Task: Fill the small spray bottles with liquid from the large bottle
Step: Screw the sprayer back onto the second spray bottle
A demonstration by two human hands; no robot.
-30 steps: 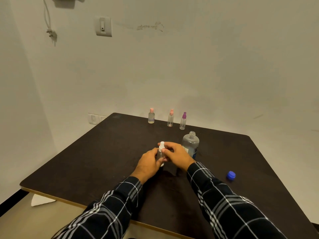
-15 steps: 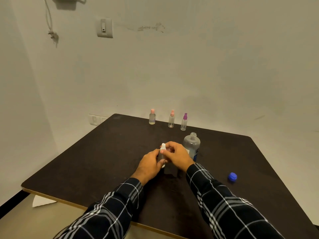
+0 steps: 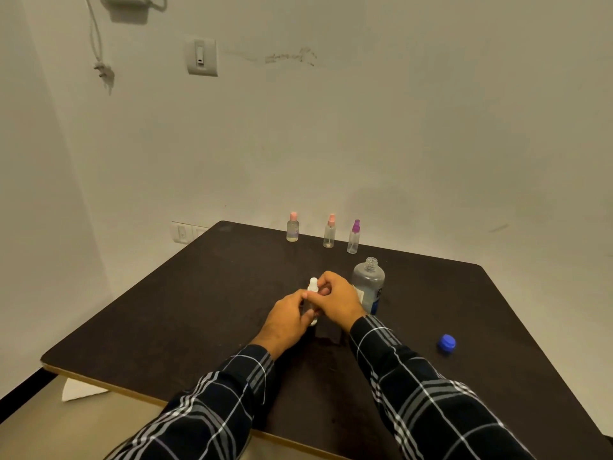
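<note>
As the hands stand now: the left hand [image 3: 288, 322] is wrapped round the body of a small spray bottle [image 3: 312, 291]; the right hand [image 3: 338, 298] pinches its white top [image 3: 313, 282] from the right side.
Change: over the last second the bottle stays between both hands; only the right fingers shift on the top, which reads as twisting.
Meaning for task: the top is being turned on or off. Which way cannot be told, nor the liquid level, since the left hand hides the body.
Large bottle [image 3: 370, 280]: upright, neck open, just beyond the right hand; probably ready for pouring.
Blue cap [image 3: 446, 343]: lies on the table [image 3: 199, 310], well to the right of the right forearm.
Other bottles: a row far beyond both hands, comprising the left pink-topped bottle [image 3: 292, 229], the middle pink-topped bottle [image 3: 329, 232] and the purple-topped bottle [image 3: 354, 238], all with tops on.
Obstruction: the large bottle stands close behind the right hand; a wide wrist turn may knock it over and spill it.
</note>
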